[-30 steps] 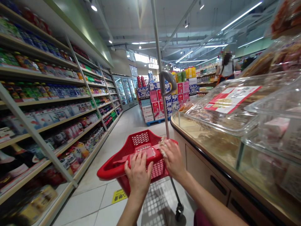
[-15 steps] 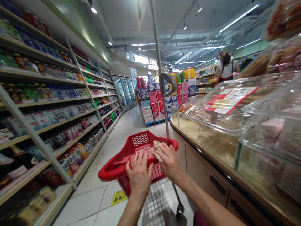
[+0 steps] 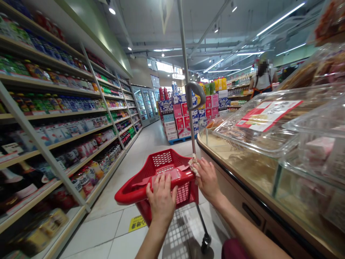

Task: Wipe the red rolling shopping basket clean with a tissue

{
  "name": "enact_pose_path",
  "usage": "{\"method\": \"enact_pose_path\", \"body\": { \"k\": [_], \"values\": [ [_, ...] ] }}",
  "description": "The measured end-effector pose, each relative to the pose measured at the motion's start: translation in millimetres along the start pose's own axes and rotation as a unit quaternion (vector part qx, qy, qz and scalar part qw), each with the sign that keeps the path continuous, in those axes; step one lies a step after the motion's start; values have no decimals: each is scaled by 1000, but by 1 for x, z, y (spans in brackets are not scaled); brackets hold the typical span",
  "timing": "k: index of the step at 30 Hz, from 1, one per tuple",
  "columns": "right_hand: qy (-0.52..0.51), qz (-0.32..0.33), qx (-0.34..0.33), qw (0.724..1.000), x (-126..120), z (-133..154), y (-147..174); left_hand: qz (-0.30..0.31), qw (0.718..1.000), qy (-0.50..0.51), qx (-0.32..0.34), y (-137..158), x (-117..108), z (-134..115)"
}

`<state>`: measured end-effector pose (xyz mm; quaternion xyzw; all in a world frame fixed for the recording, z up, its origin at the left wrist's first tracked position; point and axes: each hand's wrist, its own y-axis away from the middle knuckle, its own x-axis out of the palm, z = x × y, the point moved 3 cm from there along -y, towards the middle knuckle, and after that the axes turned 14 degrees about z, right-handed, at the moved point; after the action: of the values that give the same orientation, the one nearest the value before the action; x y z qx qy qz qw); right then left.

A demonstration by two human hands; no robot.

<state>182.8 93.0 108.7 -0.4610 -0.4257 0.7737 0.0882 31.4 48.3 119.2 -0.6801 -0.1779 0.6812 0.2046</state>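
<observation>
A red plastic shopping cart (image 3: 129,192) stands right in front of me, its handle bar (image 3: 176,181) crossing the near side. My left hand (image 3: 162,198) rests on the bar left of its middle, fingers closed over it. At the right end of the bar, my right hand (image 3: 207,176) presses a crumpled whitish cloth (image 3: 194,165) against the rim corner, its fingers curled over the cloth. A grey metal pole with a looped grip (image 3: 194,96) rises behind that corner. Part of the cloth is hidden under my fingers.
Drink shelves (image 3: 83,138) run along the left. At right is a glass-edged counter (image 3: 229,154) with clear plastic food boxes (image 3: 258,133). Stacked cartons (image 3: 183,117) stand ahead on a blue pallet. A person (image 3: 261,79) is farther off. A yellow floor sticker (image 3: 137,223) lies below the cart.
My right hand has slid right along the handle bar with the cloth, from near its middle to the right corner. My left hand stays on the bar.
</observation>
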Motion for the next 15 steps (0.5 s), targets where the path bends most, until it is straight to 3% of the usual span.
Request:
{"method": "enact_pose_path", "body": {
  "k": [2,6,8,12,15],
  "values": [
    [-4,-8,13,1000,0,0,-2,4,1000,7,-10,-1,-1,-3],
    [-31,31,-93,995,5,16,-2,15,1000,3,-9,-1,-3,-3],
    [-23,27,-70,997,5,7,-3,28,999,-3,20,0,-4,-1],
    [6,-3,56,998,2,-14,-6,29,998,1,51,2,-3,2],
    [-13,25,-17,999,6,6,-5,15,999,1,42,1,-4,2]
  ]
}}
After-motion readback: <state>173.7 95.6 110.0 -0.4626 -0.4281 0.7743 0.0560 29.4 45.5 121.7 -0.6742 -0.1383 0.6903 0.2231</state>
